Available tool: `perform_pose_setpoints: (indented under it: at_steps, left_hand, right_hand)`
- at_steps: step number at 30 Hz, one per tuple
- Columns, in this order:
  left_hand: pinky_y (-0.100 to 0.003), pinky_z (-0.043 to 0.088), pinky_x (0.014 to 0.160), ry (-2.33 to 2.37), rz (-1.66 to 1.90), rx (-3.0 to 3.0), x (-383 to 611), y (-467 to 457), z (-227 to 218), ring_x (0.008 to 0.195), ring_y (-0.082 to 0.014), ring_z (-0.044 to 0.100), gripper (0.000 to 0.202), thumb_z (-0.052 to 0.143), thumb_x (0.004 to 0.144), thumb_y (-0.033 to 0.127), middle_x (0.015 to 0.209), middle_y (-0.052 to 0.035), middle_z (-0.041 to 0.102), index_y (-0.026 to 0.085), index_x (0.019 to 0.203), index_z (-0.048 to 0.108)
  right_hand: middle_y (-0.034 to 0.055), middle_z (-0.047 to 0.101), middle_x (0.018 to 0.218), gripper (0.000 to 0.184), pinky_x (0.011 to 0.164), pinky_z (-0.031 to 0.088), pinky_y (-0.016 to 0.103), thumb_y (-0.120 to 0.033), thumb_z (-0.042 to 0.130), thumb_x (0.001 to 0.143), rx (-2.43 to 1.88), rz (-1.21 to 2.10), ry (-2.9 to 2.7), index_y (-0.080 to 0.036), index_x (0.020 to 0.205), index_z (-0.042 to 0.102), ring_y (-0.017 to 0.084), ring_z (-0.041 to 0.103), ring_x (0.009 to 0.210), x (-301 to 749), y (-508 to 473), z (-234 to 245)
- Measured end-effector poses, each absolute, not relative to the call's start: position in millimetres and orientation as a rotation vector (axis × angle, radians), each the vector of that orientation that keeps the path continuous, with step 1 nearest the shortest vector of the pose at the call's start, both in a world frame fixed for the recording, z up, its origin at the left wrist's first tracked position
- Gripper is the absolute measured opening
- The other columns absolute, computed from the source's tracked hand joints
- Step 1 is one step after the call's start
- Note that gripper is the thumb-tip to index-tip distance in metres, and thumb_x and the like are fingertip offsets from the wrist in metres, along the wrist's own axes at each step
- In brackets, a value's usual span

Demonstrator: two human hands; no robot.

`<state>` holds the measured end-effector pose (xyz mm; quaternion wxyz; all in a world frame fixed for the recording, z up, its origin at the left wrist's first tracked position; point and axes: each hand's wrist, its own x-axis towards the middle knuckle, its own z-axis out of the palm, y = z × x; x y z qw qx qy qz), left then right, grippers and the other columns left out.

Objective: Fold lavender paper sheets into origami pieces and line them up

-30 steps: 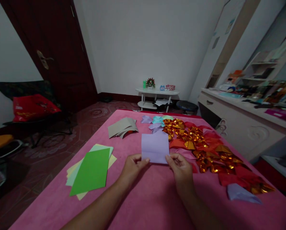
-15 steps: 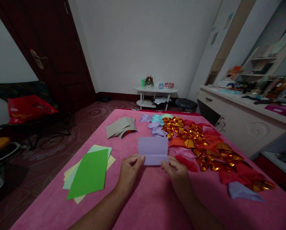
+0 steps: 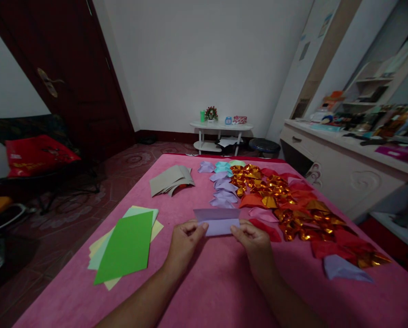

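A creased sheet of purple paper (image 3: 219, 227) is held above the pink cloth, its near strip flat toward me and its far flap tilted up. At the left end, my left hand (image 3: 188, 237) pinches it between thumb and fingers. My right hand (image 3: 253, 238) pinches the right end the same way. Beyond the sheet lie several folded purple paper pieces (image 3: 223, 198). Shiny gold folded papers (image 3: 287, 191) and red ones (image 3: 330, 250) spread to the right, with one purple folded piece (image 3: 345, 268) at the near right.
On the left of the pink-covered table (image 3: 135, 305) lies a fanned stack of green and yellow sheets (image 3: 126, 246). Behind it is a pile of grey sheets (image 3: 173, 179). A white side table (image 3: 220, 126) stands by the wall, and a cluttered dresser (image 3: 347, 148) is at right.
The far flap of the purple paper, more fully visible before, now appears shorter and tilted along the crease. Both hands keep their pinch. The view has shifted slightly.
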<state>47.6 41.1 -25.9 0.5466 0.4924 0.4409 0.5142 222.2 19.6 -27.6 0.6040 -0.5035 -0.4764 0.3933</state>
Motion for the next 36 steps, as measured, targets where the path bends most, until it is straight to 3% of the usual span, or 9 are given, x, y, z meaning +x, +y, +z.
perform_pose_setpoints:
  at_steps: [6, 8, 12, 14, 17, 22, 27, 36]
  left_hand:
    - [-0.023, 0.046, 0.061, 0.994, 1.163, 1.123, 48.8, 42.6, -33.5, 0.065, -0.0145, 0.059, 0.025, 0.075, 0.064, 0.028, 0.076, -0.0069, 0.068, 0.01, 0.081, 0.073]
    - [-0.025, 0.049, 0.069, 0.962, 1.211, 1.157, 49.6, 42.8, -34.1, 0.076, -0.0173, 0.062, 0.03, 0.077, 0.061, 0.025, 0.088, -0.0089, 0.068, 0.011, 0.088, 0.073]
    - [-0.028, 0.05, 0.078, 0.93, 1.253, 1.209, 50.3, 41.6, -33.9, 0.09, -0.0203, 0.062, 0.047, 0.078, 0.06, 0.023, 0.104, -0.0105, 0.065, 0.014, 0.106, 0.069]
    - [-0.028, 0.05, 0.079, 0.917, 1.235, 1.22, 49.8, 41.1, -34.6, 0.091, -0.02, 0.062, 0.052, 0.077, 0.062, 0.023, 0.108, -0.0108, 0.065, 0.014, 0.112, 0.066]
    - [-0.026, 0.05, 0.077, 0.921, 1.222, 1.244, 49.0, 41.5, -36.9, 0.089, -0.0189, 0.062, 0.052, 0.076, 0.063, 0.022, 0.11, -0.0105, 0.064, 0.015, 0.114, 0.065]
    - [-0.024, 0.049, 0.074, 0.971, 1.231, 1.245, 49.1, 42.6, -38.2, 0.085, -0.0174, 0.062, 0.044, 0.075, 0.065, 0.024, 0.102, -0.0085, 0.067, 0.016, 0.108, 0.068]
    - [-0.022, 0.045, 0.065, 1.073, 1.187, 1.274, 47.6, 41.8, -32.2, 0.072, -0.015, 0.059, 0.02, 0.071, 0.07, 0.03, 0.08, -0.0065, 0.069, 0.014, 0.082, 0.075]
    - [-0.019, 0.039, 0.056, 1.074, 1.175, 1.157, 46.1, 42.1, -27.6, 0.06, -0.0106, 0.052, 0.02, 0.072, 0.068, 0.032, 0.065, -0.0031, 0.066, 0.011, 0.067, 0.072]
  right_hand:
    - [0.0007, 0.058, 0.065, 0.025, 0.063, 0.045, 0.026, -0.032, 0.073, 0.065, -1.131, 1.003, -1.033, -0.017, 0.052, 0.059, 0.016, 0.055, 0.066, 222.8, 20.1, -26.4]
    - [0.0017, 0.063, 0.069, 0.017, 0.066, 0.047, 0.027, -0.033, 0.075, 0.064, -1.134, 1.061, -1.003, -0.018, 0.066, 0.067, 0.018, 0.059, 0.07, 222.1, 18.9, -25.1]
    - [0.0064, 0.07, 0.096, 0.044, 0.083, 0.048, 0.036, -0.031, 0.079, 0.06, -1.064, 1.178, -0.913, -0.021, 0.101, 0.069, 0.025, 0.063, 0.094, 219.8, 17.8, -24.7]
    - [0.0073, 0.069, 0.102, 0.043, 0.086, 0.048, 0.038, -0.031, 0.079, 0.06, -1.056, 1.177, -0.921, -0.021, 0.101, 0.07, 0.026, 0.062, 0.096, 219.6, 17.9, -25.3]
    - [0.0079, 0.069, 0.094, 0.026, 0.082, 0.049, 0.037, -0.034, 0.075, 0.065, -1.099, 1.096, -1.005, -0.019, 0.086, 0.074, 0.025, 0.063, 0.09, 220.9, 17.9, -25.2]
    - [0.0063, 0.066, 0.083, 0.015, 0.075, 0.049, 0.033, -0.032, 0.072, 0.069, -1.11, 1.0, -1.071, -0.018, 0.074, 0.074, 0.022, 0.061, 0.082, 223.4, 18.6, -25.3]
    - [0.0041, 0.062, 0.073, 0.012, 0.067, 0.047, 0.029, -0.03, 0.073, 0.067, -1.12, 0.978, -1.085, -0.018, 0.067, 0.072, 0.019, 0.058, 0.073, 223.5, 20.3, -27.5]
    - [0.003, 0.065, 0.078, 0.016, 0.07, 0.046, 0.027, -0.032, 0.071, 0.069, -1.146, 1.046, -0.974, -0.017, 0.064, 0.069, 0.019, 0.058, 0.076, 223.3, 15.2, -21.5]
